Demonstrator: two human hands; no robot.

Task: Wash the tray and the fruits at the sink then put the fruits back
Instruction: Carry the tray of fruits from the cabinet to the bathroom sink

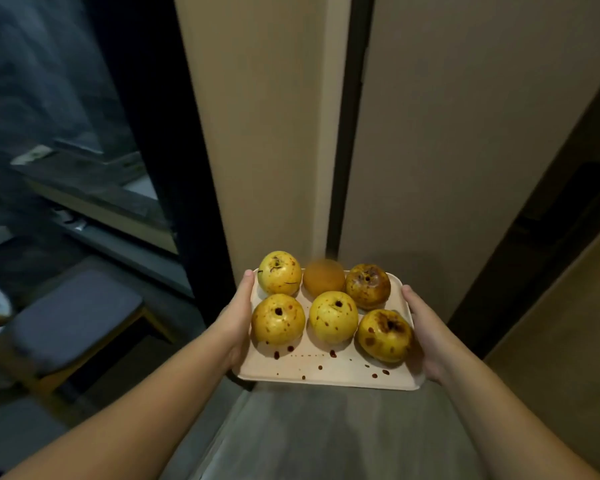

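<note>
1. 1 cream tray [329, 370] carries 5 spotted yellow apples [333, 317] and 1 orange [323, 277].
2. Left hand [237, 318] and right hand [426, 332] grasp the tray's side edges, held in midair.

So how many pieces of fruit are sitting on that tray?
6. Back row: yellow fruit at left, plain orange-brown fruit in the middle, browned fruit at right. Front row: left, middle, right. None seems hidden.
</note>
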